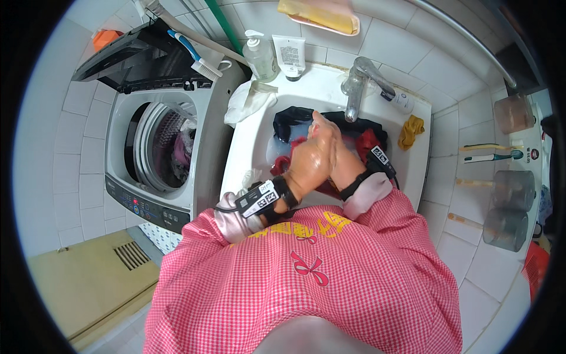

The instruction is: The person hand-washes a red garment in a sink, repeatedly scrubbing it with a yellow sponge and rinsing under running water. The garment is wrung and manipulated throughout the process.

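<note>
My left hand (pixel 307 161) and my right hand (pixel 338 144) are pressed together over the white washbasin (pixel 241 155), wet and shiny. Between them a bit of red cloth shows, part of a red garment (pixel 281 165) that emerges at the left. Most of the fingers are hidden from me. Behind the hands, dark cloth (pixel 289 121) lies soaking in cloudy water. More red cloth (pixel 366 140) sits to the right, near my right wrist. Each wrist wears a black strapped device with a printed tag.
A chrome faucet (pixel 352 106) reaches over the basin. A pump bottle (pixel 260 57), a white tube (pixel 290 57), a white cloth (pixel 250 101) and a mustard cloth (pixel 411 132) rest on its rim. Left stands an open top-loading washing machine (pixel 208 110); a brush (pixel 205 68) lies near its lid.
</note>
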A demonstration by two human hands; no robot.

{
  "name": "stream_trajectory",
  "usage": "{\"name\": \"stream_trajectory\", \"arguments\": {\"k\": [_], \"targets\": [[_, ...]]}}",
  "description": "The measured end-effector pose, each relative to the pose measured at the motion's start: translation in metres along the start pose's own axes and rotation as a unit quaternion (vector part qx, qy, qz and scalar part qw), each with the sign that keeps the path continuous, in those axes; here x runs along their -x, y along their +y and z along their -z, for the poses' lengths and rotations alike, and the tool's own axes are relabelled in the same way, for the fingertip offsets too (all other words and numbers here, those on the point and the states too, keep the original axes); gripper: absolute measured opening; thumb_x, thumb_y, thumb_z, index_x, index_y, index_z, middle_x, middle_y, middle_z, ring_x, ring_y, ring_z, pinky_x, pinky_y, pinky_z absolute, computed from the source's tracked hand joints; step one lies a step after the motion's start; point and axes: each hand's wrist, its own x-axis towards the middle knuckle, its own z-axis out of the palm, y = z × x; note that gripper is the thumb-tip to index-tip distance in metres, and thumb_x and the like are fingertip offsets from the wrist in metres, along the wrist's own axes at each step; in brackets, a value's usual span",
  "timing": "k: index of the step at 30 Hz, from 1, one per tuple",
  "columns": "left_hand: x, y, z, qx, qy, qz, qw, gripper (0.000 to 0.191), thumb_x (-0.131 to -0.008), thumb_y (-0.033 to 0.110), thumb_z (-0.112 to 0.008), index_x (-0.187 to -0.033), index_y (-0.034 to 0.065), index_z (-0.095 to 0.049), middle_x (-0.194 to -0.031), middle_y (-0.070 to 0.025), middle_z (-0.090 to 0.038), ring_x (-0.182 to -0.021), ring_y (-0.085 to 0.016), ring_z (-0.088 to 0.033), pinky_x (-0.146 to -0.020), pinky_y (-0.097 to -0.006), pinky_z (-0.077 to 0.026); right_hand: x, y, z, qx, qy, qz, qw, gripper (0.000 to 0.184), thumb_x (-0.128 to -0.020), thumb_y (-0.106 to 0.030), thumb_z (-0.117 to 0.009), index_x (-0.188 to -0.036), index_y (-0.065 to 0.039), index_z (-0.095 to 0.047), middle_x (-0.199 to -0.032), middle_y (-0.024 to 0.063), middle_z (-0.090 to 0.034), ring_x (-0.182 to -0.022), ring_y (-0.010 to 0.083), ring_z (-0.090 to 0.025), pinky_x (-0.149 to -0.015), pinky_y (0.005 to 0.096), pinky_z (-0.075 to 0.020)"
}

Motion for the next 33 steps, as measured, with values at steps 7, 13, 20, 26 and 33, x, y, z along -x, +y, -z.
{"name": "stream_trajectory", "arguments": {"k": [7,13,20,26,33], "targets": [[-0.002,-0.002,0.009,0.001,-0.059,0.100,0.993,0.021,-0.092,0.016,-0.046,-0.108,0.0032,-0.042,-0.071,-0.0268,-0.058,-0.065,-0.046,-0.058,-0.055,-0.0511,-0.044,0.020,-0.011,-0.017,-0.043,0.028,0.014,0.999,0.032,-0.093,-0.029,-0.054,-0.065,-0.014,-0.048,-0.056,-0.0009,-0.048,-0.045,0.0126,-0.045,-0.044,0.0279,-0.0367],[-0.008,-0.026,0.007,-0.041,0.001,0.193,0.980,0.025,-0.088,0.010,-0.046,-0.110,-0.0014,-0.042,-0.070,-0.0257,-0.059,-0.061,-0.041,-0.059,-0.052,-0.0489,-0.045,0.018,-0.007,-0.022,-0.014,0.070,-0.031,0.997,0.031,-0.092,-0.030,-0.055,-0.066,-0.014,-0.049,-0.053,0.0004,-0.044,-0.038,0.0159,-0.037,-0.039,0.0299,-0.0326],[0.003,-0.026,0.003,-0.016,0.053,0.198,0.979,0.022,-0.086,0.012,-0.051,-0.103,0.0003,-0.043,-0.074,-0.0268,-0.058,-0.063,-0.041,-0.059,-0.057,-0.0501,-0.045,-0.006,0.009,0.010,-0.063,0.004,-0.067,0.996,0.022,-0.092,-0.027,-0.056,-0.074,-0.014,-0.054,-0.060,-0.0008,-0.047,-0.060,0.0123,-0.053,-0.054,0.0297,-0.0432],[0.006,-0.018,0.010,0.067,-0.005,0.110,0.992,0.022,-0.085,0.011,-0.049,-0.104,0.0020,-0.043,-0.065,-0.0226,-0.058,-0.061,-0.042,-0.059,-0.054,-0.0490,-0.045,-0.012,-0.002,0.028,-0.056,-0.162,-0.159,0.972,0.028,-0.096,-0.034,-0.044,-0.075,-0.016,-0.049,-0.068,0.0011,-0.050,-0.063,0.0146,-0.052,-0.057,0.0292,-0.0451],[0.011,-0.036,0.002,0.008,0.033,0.130,0.991,0.022,-0.085,0.012,-0.049,-0.102,0.0002,-0.041,-0.070,-0.0242,-0.059,-0.065,-0.042,-0.060,-0.054,-0.0500,-0.047,-0.020,0.014,0.023,0.048,-0.056,-0.127,0.989,0.026,-0.098,-0.033,-0.041,-0.097,-0.012,-0.057,-0.077,0.0048,-0.056,-0.067,0.0161,-0.057,-0.057,0.0303,-0.0473]]}}
